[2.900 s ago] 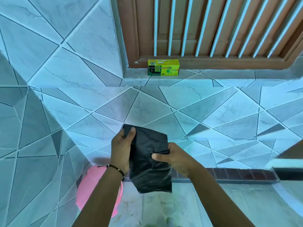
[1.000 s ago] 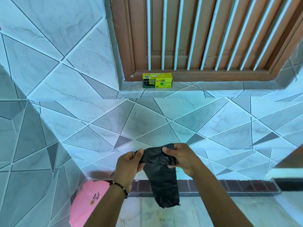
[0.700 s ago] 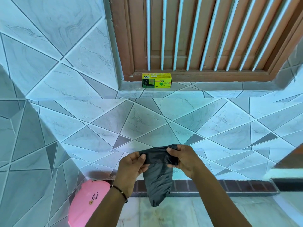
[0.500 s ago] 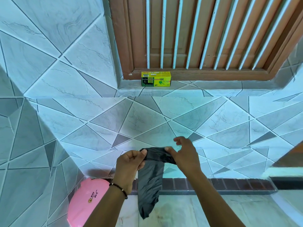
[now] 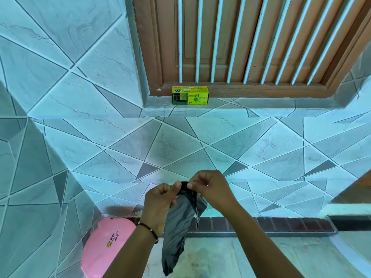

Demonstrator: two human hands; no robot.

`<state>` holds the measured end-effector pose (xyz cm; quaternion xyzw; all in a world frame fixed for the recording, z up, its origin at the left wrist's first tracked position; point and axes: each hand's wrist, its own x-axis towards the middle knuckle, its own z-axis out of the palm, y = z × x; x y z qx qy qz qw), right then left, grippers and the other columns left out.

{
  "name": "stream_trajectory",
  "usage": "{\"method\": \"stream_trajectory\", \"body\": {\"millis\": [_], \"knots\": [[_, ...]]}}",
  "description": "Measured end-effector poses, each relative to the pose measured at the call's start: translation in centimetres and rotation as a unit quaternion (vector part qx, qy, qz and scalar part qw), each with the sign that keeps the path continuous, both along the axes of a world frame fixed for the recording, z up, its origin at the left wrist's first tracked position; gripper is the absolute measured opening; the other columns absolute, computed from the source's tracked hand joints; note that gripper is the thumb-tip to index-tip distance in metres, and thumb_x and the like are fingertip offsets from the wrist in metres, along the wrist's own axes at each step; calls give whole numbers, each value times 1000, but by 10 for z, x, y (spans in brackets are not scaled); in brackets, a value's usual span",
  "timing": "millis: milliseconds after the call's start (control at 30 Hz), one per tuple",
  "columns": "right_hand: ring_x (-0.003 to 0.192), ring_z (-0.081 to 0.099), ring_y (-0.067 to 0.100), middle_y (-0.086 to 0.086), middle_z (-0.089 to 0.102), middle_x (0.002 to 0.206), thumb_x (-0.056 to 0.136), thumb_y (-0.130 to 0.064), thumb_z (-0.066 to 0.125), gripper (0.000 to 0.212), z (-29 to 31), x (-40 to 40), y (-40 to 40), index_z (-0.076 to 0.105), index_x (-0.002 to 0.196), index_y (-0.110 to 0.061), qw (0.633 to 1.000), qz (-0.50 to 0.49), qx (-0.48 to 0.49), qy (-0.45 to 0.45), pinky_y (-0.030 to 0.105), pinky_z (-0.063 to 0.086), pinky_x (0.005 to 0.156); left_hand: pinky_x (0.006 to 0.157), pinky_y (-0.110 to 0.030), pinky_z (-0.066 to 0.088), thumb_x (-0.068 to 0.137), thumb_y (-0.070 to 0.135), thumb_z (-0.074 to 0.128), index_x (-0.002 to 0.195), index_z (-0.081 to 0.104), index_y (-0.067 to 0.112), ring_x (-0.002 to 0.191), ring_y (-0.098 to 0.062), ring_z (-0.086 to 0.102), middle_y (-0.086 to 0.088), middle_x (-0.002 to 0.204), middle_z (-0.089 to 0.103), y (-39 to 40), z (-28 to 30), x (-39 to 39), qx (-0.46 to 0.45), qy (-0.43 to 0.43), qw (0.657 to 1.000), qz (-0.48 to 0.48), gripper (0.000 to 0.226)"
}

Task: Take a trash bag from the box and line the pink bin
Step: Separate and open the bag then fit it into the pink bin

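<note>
The top edge of a black trash bag (image 5: 180, 219) is pinched between thumb and curled fingers of the left hand (image 5: 160, 203) and of the right hand (image 5: 210, 189), held close together; the bag hangs limp below them. The pink bin (image 5: 104, 247) is seen at lower left on the floor, its contents hidden. The yellow-green box (image 5: 190, 96) is set on the tiled sill (image 5: 261, 109), apparently closed.

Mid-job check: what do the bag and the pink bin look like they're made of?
Trash bag: thin black plastic film by the look of it, faintly glossy; it hangs limp and creased, and its edge shows translucent.
Pink bin: probably moulded plastic, smooth with a soft sheen; only part of it shows.
</note>
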<state>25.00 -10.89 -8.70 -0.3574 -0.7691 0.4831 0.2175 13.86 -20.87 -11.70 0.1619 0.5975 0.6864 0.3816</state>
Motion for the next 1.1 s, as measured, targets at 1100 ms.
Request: {"method": "stream_trajectory", "body": {"millis": [1100], "knots": [[46,54,11,7,56,59,79,-1,69,11,-8,9,12,62,71,-5,980,-33,-183,64,24,51,49,45,-10,28,75,21,72,47,44,22,40,-5,36,8,42,44,23,1,11,-114,356,924,-86,40]]}}
